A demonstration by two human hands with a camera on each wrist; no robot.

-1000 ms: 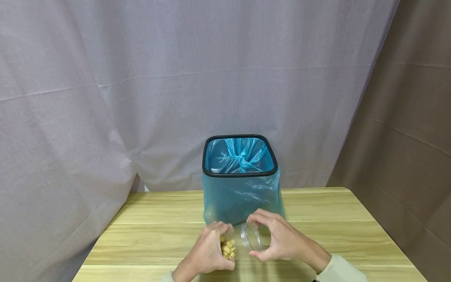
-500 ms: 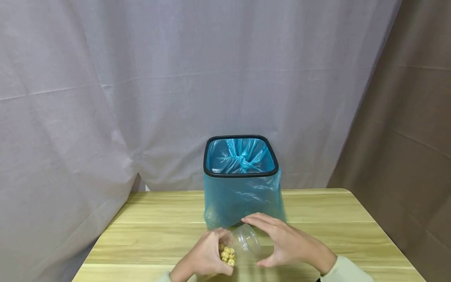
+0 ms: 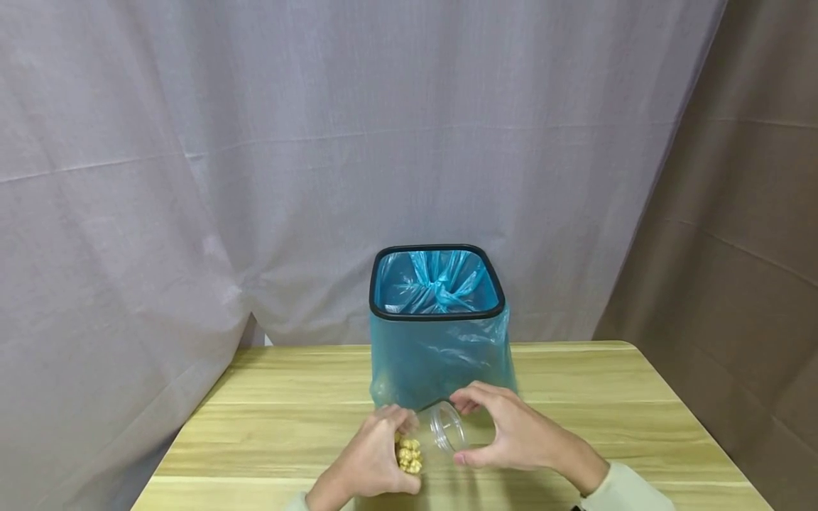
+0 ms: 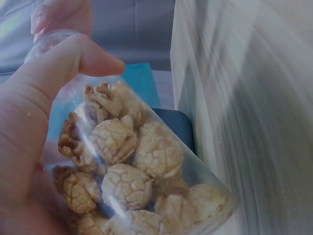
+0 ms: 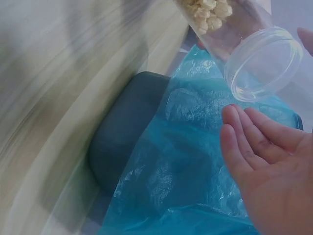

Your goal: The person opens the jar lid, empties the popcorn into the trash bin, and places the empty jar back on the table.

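The left hand [image 3: 373, 454] had its grip closed around a clear plastic jar [image 5: 235, 36], grasping it by the end that carried golden, caramel-coated popcorn [image 4: 126, 186]. With twelve o'clock pointing away from the person, the jar was held on its side over the near part of the wood-grain table [image 3: 275, 411], between the two hands, its ridged clear rim [image 5: 234, 83] aimed toward two o'clock. Whether a lid sat on that rim could not be told. The popcorn was gathered at the jar's other end, near the left palm. At the jar's three o'clock was the right hand [image 3: 520, 433], its grip released: the fingertips and thumb stood spread about the rim, and the right wrist view showed them just beside the plastic, apart from it. A pale sleeve [image 3: 629, 490] covered the forearm behind it. Just past the hands, at twelve o'clock, a bin with a black, rounded-square rim [image 3: 437, 317] stood on the table, dressed in a translucent blue bag [image 3: 441, 355] that hung over its outside and was bunched inside. Grey curtain [image 3: 319, 177] filled the background beyond, with browner cloth [image 3: 735, 248] from one to three o'clock.
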